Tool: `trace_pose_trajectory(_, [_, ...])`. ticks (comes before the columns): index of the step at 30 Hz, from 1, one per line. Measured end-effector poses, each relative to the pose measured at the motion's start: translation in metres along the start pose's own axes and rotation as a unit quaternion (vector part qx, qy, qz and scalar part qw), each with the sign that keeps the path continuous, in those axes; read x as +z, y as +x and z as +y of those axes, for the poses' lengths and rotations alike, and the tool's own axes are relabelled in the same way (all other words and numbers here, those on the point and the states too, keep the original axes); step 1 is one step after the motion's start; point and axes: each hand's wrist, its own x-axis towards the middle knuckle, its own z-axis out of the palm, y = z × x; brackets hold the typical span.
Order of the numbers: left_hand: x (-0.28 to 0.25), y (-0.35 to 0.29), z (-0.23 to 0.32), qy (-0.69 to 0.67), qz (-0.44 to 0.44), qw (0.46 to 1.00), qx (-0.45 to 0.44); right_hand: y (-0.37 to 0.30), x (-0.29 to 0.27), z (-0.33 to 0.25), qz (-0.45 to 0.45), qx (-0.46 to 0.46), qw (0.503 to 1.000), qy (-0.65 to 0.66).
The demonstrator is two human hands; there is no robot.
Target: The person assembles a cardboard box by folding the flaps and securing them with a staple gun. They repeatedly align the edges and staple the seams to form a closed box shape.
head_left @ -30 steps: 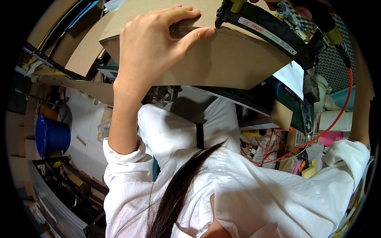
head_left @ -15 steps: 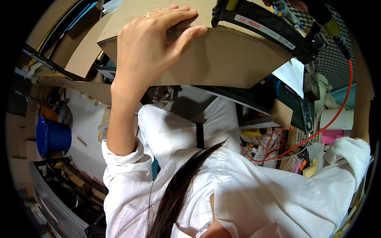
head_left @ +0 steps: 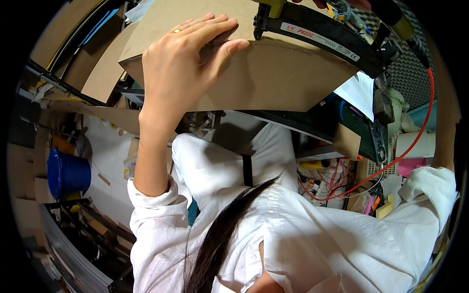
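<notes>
A brown board box (head_left: 283,73) stands on the bench before me, its top panel and near side in sight. My left hand (head_left: 183,58) lies on the near top edge, fingers stretched over the top panel, thumb along the edge. To its right, a black air nail gun (head_left: 317,36) with an olive body rests its nose at the same edge, a short way from my thumb. Only some fingers of my right hand (head_left: 360,4) show at the upper border, wrapped around the nail gun's handle; the rest is cut off.
A red air hose (head_left: 420,132) runs from the nail gun down past my right side. White paper (head_left: 359,95) lies on the dark bench right of the box. Brown boards (head_left: 110,68) lean at left. A blue bucket (head_left: 68,171) stands on the floor.
The nail gun's nose has shifted slightly left and down along the box edge, nearer my left thumb. My left hand keeps its place on the box; the whole view has tilted a little.
</notes>
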Motion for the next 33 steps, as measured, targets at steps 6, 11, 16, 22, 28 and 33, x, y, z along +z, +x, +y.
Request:
trace_pose_trajectory(6, [-0.001,0.000,0.000,-0.013,-0.010,1.000,-0.002,0.002,-0.001,0.004,0.002,-0.016,1.000,0.023])
trace_pose_trajectory(11, [-0.019,0.005,-0.003,-0.052,-0.102,0.993,-0.019,0.009,-0.006,0.011,-0.003,0.031,0.999,0.016])
trace_pose_trajectory(16, [-0.053,0.000,-0.020,-0.028,-0.130,0.986,-0.101,0.005,-0.001,0.002,0.037,0.033,0.996,0.073])
trace_pose_trajectory(22, [-0.053,-0.012,-0.036,-0.055,-0.080,0.992,-0.086,0.009,0.001,-0.029,0.021,0.008,0.996,0.081])
trace_pose_trajectory(28, [-0.053,-0.012,-0.046,-0.069,-0.106,0.991,-0.048,0.033,0.008,-0.030,0.039,0.006,0.998,0.055])
trace_pose_trajectory(33, [-0.058,-0.016,-0.052,-0.078,-0.116,0.989,-0.047,0.039,0.015,-0.045,-0.003,-0.018,0.998,0.057])
